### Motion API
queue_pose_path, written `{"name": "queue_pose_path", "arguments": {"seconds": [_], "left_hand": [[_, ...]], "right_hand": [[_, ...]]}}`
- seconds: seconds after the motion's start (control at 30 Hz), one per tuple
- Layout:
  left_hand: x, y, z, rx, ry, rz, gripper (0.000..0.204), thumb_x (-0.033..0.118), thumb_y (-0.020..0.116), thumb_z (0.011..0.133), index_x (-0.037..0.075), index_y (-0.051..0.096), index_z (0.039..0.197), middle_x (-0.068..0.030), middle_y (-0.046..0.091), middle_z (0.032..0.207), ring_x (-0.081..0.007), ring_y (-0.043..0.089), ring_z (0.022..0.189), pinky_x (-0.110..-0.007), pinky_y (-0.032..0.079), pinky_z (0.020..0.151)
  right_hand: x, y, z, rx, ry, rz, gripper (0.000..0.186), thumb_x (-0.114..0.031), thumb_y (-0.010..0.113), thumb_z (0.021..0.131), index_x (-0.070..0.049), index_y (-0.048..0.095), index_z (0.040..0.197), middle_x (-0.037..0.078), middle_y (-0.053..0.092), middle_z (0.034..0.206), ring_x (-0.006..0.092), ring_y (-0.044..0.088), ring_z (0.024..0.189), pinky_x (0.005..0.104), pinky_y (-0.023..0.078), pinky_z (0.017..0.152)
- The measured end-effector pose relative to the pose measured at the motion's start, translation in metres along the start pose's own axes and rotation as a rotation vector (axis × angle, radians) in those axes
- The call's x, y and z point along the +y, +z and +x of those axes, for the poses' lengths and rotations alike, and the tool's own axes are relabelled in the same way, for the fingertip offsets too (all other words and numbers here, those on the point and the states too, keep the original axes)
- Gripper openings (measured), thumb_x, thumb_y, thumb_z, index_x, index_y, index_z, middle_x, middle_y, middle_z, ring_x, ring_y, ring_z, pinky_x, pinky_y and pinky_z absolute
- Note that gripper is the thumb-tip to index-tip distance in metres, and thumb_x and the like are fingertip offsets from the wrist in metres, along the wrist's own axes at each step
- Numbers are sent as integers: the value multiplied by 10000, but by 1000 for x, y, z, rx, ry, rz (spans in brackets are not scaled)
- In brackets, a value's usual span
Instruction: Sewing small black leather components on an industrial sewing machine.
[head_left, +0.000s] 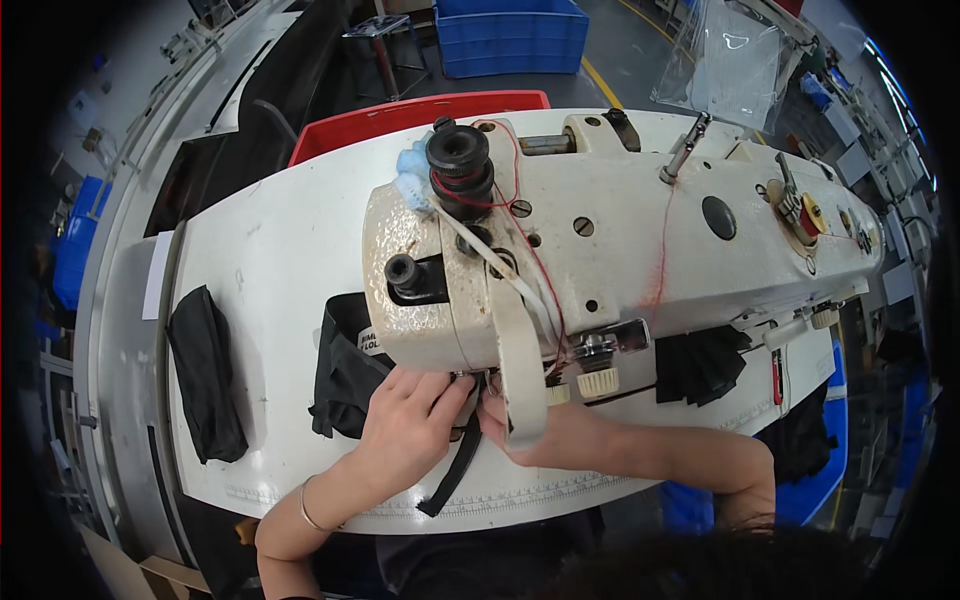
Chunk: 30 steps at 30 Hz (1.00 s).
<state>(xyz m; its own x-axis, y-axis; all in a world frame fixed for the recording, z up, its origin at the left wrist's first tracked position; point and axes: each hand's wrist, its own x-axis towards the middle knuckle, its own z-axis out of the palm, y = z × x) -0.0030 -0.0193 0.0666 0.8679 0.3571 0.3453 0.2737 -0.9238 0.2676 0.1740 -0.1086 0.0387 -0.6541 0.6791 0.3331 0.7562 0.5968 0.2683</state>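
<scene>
A white sewing machine (620, 230) stands over a white table, threaded in red. Under its needle end lies a black fabric piece (345, 385) with a white printed label, partly hidden by the machine head. My left hand (412, 425) presses its closed fingers on this fabric close to the needle area. A narrow black strap (455, 478) hangs out between my hands toward the table's front edge. My right hand (515, 440) pinches at the strap's upper part, fingertips close to the needle. A pale guard on the machine covers part of that hand.
A folded black fabric piece (208, 375) lies at the left on the table (275, 270). Several black strips (700, 365) are stacked at the right, near a red-handled tool (777, 375). Behind are a red bin (420, 108) and a blue crate (512, 40). Black fabric (800, 440) fills a blue bin lower right.
</scene>
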Motion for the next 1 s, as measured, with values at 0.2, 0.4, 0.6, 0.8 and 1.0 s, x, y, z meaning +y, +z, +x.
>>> {"name": "queue_pose_path", "arguments": {"seconds": [0.2,0.4,0.6,0.8,1.0], "left_hand": [[5,8,-4,-68,18,10,348,43,593,636,-22,607,978,-79,508,838,-221,547,784,-322,457,658],[3,9,-6,-163,-75,-66,370,7,563,668,2,608,1035,-95,546,852,-259,564,784,-361,462,682],[-32,-4,-8,98,-242,-353,175,-44,583,727,7,632,887,-120,628,783,-238,561,597,-357,422,547],[-6,13,-19,-27,242,114,315,24,599,599,-6,652,908,-100,625,929,-257,593,874,-385,474,779],[-5,26,-29,-119,113,56,349,65,686,651,51,668,1000,-48,659,1000,-196,637,894,-315,508,729]], "right_hand": [[-5,10,-12,128,136,174,185,-159,569,673,-55,600,823,67,565,830,202,565,825,349,458,785],[10,1,-12,99,34,17,216,-153,568,681,-25,598,853,107,601,847,202,579,776,349,464,785],[7,12,-15,139,41,132,211,-133,578,658,-25,598,839,89,596,788,214,583,768,329,467,761],[0,2,-26,113,-14,120,163,-172,578,667,-77,619,793,48,567,720,225,603,760,367,473,787],[-19,21,-29,211,126,233,143,-180,567,691,-69,606,774,52,559,715,238,614,767,379,470,811]]}}
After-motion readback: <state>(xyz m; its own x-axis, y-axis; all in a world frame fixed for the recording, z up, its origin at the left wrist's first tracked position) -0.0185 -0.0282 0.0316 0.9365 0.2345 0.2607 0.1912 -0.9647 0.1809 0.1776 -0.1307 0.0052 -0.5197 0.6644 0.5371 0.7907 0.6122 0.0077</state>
